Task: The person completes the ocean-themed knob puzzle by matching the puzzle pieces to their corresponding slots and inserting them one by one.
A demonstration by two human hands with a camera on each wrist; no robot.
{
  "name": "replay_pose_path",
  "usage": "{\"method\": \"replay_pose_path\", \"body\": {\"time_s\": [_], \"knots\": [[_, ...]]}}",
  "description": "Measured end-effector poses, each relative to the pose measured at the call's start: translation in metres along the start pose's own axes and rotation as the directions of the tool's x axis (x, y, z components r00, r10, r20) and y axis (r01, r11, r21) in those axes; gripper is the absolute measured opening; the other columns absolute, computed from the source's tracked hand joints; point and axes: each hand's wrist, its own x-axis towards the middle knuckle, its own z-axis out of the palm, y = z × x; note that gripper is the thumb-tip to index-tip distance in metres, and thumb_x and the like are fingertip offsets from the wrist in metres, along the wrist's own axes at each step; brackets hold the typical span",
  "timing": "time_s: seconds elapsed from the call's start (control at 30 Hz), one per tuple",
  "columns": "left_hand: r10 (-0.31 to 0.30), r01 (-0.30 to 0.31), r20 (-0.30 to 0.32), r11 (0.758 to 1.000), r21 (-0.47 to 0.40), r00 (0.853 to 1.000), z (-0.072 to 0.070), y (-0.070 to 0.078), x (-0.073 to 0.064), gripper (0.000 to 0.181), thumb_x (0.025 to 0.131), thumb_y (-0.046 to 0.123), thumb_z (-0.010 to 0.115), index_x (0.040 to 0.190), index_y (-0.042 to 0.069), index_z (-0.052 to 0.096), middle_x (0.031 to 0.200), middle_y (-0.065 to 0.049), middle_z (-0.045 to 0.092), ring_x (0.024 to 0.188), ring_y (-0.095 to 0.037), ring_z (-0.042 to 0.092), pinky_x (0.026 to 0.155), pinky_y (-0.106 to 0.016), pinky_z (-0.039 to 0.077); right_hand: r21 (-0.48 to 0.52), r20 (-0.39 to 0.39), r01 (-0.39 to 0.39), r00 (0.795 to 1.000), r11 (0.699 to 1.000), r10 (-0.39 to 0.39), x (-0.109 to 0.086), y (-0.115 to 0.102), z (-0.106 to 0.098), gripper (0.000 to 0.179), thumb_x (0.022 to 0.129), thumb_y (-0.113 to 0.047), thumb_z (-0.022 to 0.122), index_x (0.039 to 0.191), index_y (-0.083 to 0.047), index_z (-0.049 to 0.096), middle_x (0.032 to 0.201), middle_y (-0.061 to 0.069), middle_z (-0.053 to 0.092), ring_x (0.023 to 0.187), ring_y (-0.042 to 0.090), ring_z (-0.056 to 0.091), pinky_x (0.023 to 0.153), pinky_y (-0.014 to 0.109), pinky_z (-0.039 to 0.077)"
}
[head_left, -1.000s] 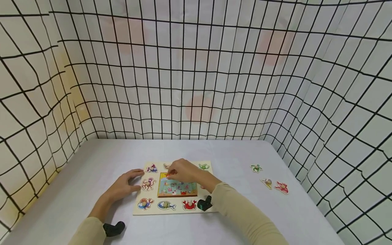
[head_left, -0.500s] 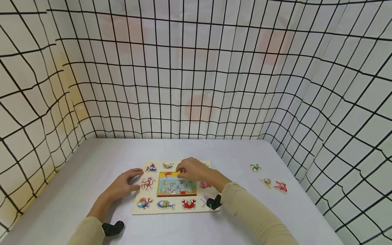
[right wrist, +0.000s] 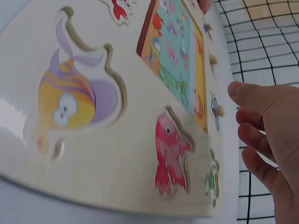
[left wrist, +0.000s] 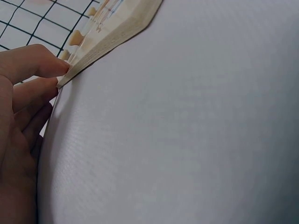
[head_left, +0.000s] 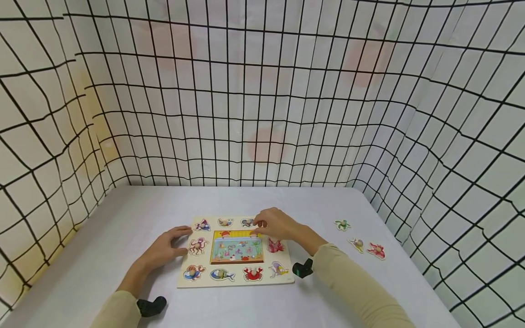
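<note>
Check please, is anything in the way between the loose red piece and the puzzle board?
Yes. Between the red piece and the puzzle board, the head view shows a yellow piece lying beside the red one, then the right sleeve crossing nearer the board. I can't tell how high the sleeve is.

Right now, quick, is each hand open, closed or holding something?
Left hand: open, touching the left edge of the puzzle board.
Right hand: open, holding nothing, near the puzzle board's far edge.
</note>
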Motion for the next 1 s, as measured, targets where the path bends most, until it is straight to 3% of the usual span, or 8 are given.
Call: {"method": "replay_pose_path", "body": {"time_s": [0.53, 0.77, 1.0], "knots": [[-0.005, 0.005, -0.002, 1.000, -0.014, 1.000, 0.000, 0.001, -0.003, 0.064, 0.082, 0.012, 0.077, 0.141, -0.004, 0.059, 0.154, -0.024, 0.046, 0.146, -0.051, 0.029, 0.118, -0.068, 0.020, 0.029, -0.093, -0.021, 0.995, 0.999, 0.023, -0.030, 0.046, -0.016, 0.015, 0.095, -0.017, 0.077, 0.107, -0.007, 0.078, 0.090, -0.008, 0.069, 0.081, 0.008, 0.060, 0.074, 0.028, 0.054], [-0.018, 0.018, -0.004, 1.000, -0.008, 1.000, 0.002, 0.000, 0.000, 0.063, 0.083, 0.012, 0.077, 0.142, -0.003, 0.059, 0.155, -0.023, 0.045, 0.147, -0.050, 0.029, 0.118, -0.068, 0.020, 0.041, -0.118, -0.105, 0.987, 0.994, 0.109, -0.049, 0.070, -0.024, 0.016, 0.095, -0.017, 0.076, 0.107, -0.006, 0.077, 0.088, -0.008, 0.066, 0.081, 0.010, 0.059, 0.074, 0.031, 0.054], [-0.007, 0.007, -0.006, 1.000, -0.005, 1.000, 0.000, 0.001, -0.001, 0.063, 0.082, 0.012, 0.077, 0.141, -0.003, 0.059, 0.154, -0.024, 0.045, 0.146, -0.051, 0.030, 0.117, -0.069, 0.021, 0.066, -0.163, -0.202, 0.964, 0.977, 0.210, -0.073, 0.101, -0.034, 0.019, 0.095, -0.017, 0.077, 0.108, -0.003, 0.077, 0.086, -0.007, 0.066, 0.079, 0.013, 0.057, 0.071, 0.031, 0.054]]}}
